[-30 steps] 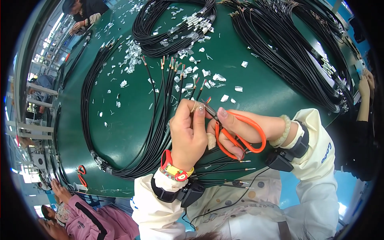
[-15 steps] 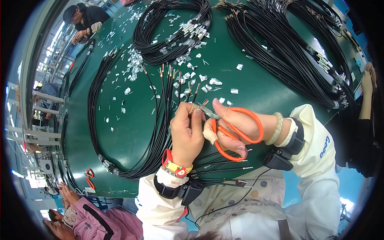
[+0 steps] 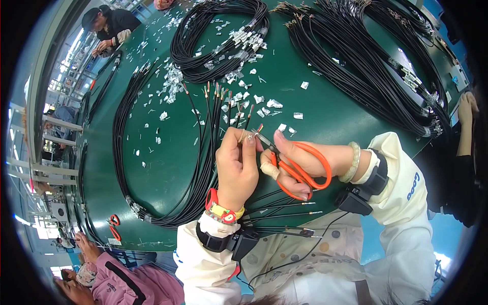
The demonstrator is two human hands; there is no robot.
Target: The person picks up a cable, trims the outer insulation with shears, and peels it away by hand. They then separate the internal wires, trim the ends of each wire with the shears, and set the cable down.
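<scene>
And here you are at the near edge of the tabletop (image 3: 333,113), right in the fiddly part! Your left hand (image 3: 238,165) has thumb and forefinger pinching what looks like a cable end, mostly hidden; coloured wire tips (image 3: 261,127) peek out just past those fingers. Your right hand (image 3: 300,162) is curled through the loops of the orange-handled scissors (image 3: 273,148), blade tips right up by the pinch; whether the blades are parted, you can't tell from here.

The score so far? Toward the tabletop's middle, a cluster of cable ends (image 3: 217,94) already shows bare coloured wires, so those look opened up. Pale scraps (image 3: 174,79) lie scattered from there to the far edge, a fair sign of plenty trimmed. The end in your pinch looks unfinished. Over at the far right, the big black cable bundle (image 3: 345,66) has coppery tips too; how many ends remain, nobody can count.

Now the writing: blue lettering runs along your right sleeve (image 3: 404,188), partly lost in the folds. By the near-left corner, spare scissors (image 3: 114,229) lie beside a white slip (image 3: 115,242), any print too small to read.
</scene>
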